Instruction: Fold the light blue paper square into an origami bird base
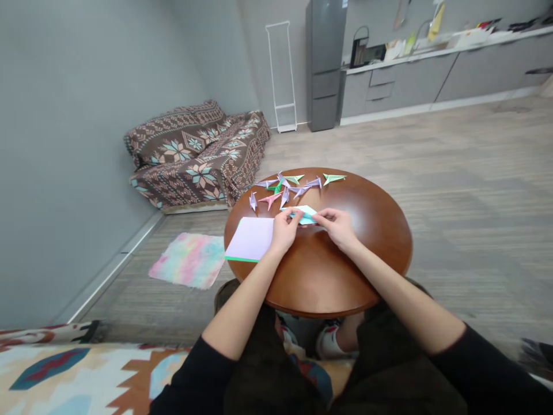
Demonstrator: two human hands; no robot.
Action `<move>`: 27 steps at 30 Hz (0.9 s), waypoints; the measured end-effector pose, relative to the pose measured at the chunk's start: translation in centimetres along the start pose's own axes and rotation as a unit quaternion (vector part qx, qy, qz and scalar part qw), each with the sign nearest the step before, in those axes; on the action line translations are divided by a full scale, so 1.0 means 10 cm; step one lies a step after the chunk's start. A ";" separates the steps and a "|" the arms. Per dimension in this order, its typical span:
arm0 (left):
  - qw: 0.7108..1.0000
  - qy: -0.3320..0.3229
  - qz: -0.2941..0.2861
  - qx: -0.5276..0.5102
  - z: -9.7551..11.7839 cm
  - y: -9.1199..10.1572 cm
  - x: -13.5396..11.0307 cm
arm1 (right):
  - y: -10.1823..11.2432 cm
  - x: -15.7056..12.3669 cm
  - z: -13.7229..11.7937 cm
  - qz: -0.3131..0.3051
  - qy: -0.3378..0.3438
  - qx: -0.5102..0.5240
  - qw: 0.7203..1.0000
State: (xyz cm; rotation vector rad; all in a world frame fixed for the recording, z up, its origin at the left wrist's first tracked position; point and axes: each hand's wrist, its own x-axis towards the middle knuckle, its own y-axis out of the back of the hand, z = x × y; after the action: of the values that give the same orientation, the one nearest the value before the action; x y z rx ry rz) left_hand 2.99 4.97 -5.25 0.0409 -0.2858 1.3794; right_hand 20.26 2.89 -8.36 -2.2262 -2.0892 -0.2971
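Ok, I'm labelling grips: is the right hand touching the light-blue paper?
Touching: the head view shows the right hand with its fingertips on the light-blue paper's right end.

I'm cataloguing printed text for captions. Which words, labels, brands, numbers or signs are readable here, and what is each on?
None can be read.
Light-blue folded paper: no lettering visible.
Square lilac paper stack with a green edge: no lettering visible.
Small pale mark on the tall grey refrigerator: too small to tell whether it is text.
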 end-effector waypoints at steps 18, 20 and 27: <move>0.999 -0.012 0.031 0.020 -0.03 0.03 0.01 | -0.04 -0.01 -0.05 -0.009 0.011 0.012 1.000; 0.999 -0.016 0.036 0.023 -0.04 0.04 0.01 | -0.03 -0.02 -0.06 -0.004 0.018 0.000 1.000; 0.999 -0.017 0.031 0.013 0.03 0.03 -0.02 | 0.00 -0.08 -0.13 0.019 0.056 -0.066 0.996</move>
State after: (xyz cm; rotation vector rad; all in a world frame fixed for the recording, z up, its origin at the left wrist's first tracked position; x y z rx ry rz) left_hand 2.66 4.79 -5.06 0.0773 -0.2986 1.4455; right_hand 20.07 1.85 -7.27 -2.2603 -2.0226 -0.5590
